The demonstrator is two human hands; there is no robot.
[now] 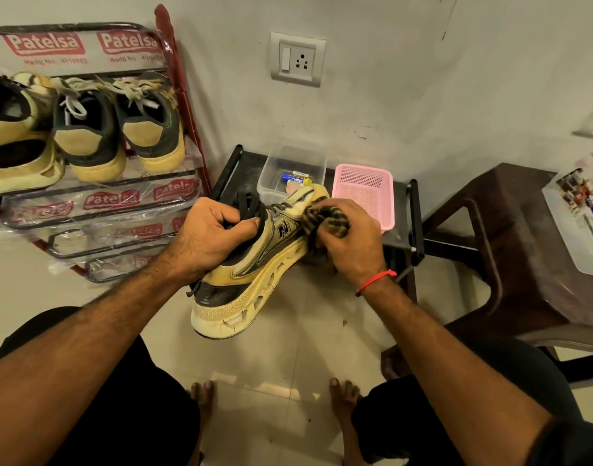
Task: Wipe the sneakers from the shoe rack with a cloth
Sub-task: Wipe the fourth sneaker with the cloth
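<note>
Pale tiled floor (288, 358) and a scuffed white wall frame the scene, with a red-framed shoe rack (184, 105) at ten o'clock and a low black counter (402, 223) just past the hands at twelve o'clock.

A yellow-and-black sneaker (251, 274) is held in the air at the centre of the view, toe pointing away towards one o'clock, heel nearest the person. The left hand (211, 237) is curled round its collar and laces, thumb across the tongue. The right hand (348, 243) is clamped on a striped cloth (332, 220) bunched against the toe and side of the upper. Three more sneakers (86, 129) sit heels-out on the upper shelf of the rack.

Risks, as I judge them: the left hand's hold is partly on loose laces, so a hard rub at the toe could twist the shoe out of it. The cracked midsole might split further under pressure. A wide stroke could also knock the pink basket (365, 193) or the clear tub (288, 169) on the counter just behind.

"Patelsa" is printed repeatedly on the rack's plastic wrapping, with a partly legible "Regd No." line beneath. The sneaker's side bears an "N"-like logo.
</note>
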